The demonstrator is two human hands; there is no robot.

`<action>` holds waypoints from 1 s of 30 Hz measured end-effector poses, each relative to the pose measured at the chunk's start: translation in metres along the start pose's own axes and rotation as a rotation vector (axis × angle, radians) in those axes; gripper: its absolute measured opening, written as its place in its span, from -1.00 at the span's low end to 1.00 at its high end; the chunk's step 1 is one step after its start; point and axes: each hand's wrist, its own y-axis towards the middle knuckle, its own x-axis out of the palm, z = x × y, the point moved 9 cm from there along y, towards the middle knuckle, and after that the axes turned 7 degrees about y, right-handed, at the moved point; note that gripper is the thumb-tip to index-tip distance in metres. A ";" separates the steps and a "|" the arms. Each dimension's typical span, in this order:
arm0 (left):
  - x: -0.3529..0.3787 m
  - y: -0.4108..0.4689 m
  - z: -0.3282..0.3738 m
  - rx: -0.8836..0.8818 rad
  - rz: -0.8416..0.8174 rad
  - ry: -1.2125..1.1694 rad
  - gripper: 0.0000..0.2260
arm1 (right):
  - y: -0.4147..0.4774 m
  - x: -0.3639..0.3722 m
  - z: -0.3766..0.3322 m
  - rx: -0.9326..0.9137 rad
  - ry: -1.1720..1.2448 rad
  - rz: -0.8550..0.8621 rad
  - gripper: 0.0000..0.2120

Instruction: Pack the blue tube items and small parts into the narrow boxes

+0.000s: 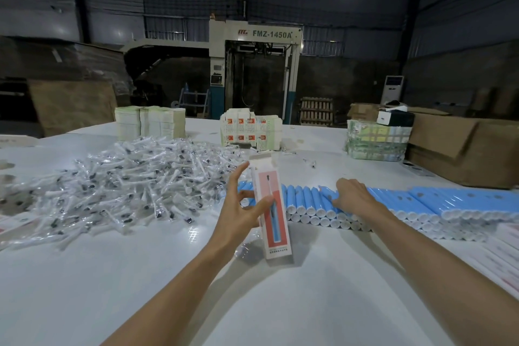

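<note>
My left hand (241, 205) holds a narrow white and pink box (271, 205) upright over the white table (140, 275), thumb across its front, other fingers spread; the top flap stands open. My right hand (352, 196) rests palm down on a long stacked row of blue tubes (407, 205), fingers curled over one tube near the row's left part. A large heap of small white parts in clear bags (126, 188) lies to the left of the box.
Flat box stacks stand at the back: pale ones (148, 123), ones with red print (250, 128), a wrapped bundle (376, 140). A brown carton (463, 146) sits at the right. More pink and white boxes (502, 255) lie at the right edge.
</note>
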 end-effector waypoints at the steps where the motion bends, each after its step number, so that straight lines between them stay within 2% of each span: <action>1: 0.001 -0.001 0.001 0.005 -0.017 0.005 -0.27 | -0.001 -0.002 0.000 0.007 0.022 -0.022 -0.65; 3: 0.003 -0.002 0.003 0.012 -0.050 0.019 -0.28 | -0.004 -0.013 -0.002 0.018 0.107 -0.032 -0.66; 5: 0.005 -0.002 0.004 0.009 -0.080 0.043 -0.29 | -0.009 -0.033 -0.010 -0.007 0.294 -0.009 -0.62; 7: 0.009 -0.002 0.005 -0.001 -0.116 0.075 -0.29 | -0.021 -0.051 -0.030 -0.094 0.657 -0.028 -0.59; 10: 0.018 -0.004 0.009 0.013 -0.190 0.120 -0.26 | -0.050 -0.077 -0.068 -0.256 1.288 -0.090 -0.82; 13: 0.029 -0.009 0.009 0.025 -0.285 0.126 -0.24 | -0.079 -0.096 -0.106 -0.472 1.583 -0.166 -0.84; 15: 0.034 -0.011 0.008 0.029 -0.322 0.127 -0.24 | -0.092 -0.100 -0.123 -0.589 1.610 -0.175 -0.79; 18: 0.037 -0.010 0.005 -0.009 -0.339 0.086 -0.19 | -0.097 -0.093 -0.134 -0.623 1.476 -0.104 -0.81; 21: 0.036 -0.008 0.002 -0.041 -0.328 0.096 -0.21 | -0.090 -0.081 -0.128 -0.548 1.330 -0.018 -0.89; 26: 0.040 -0.008 0.003 -0.004 -0.330 0.097 -0.24 | -0.075 -0.073 -0.097 -0.348 1.266 0.081 -0.86; 30: 0.041 -0.010 0.006 0.040 -0.315 0.130 -0.29 | -0.069 -0.076 -0.084 -0.258 1.192 0.043 -0.83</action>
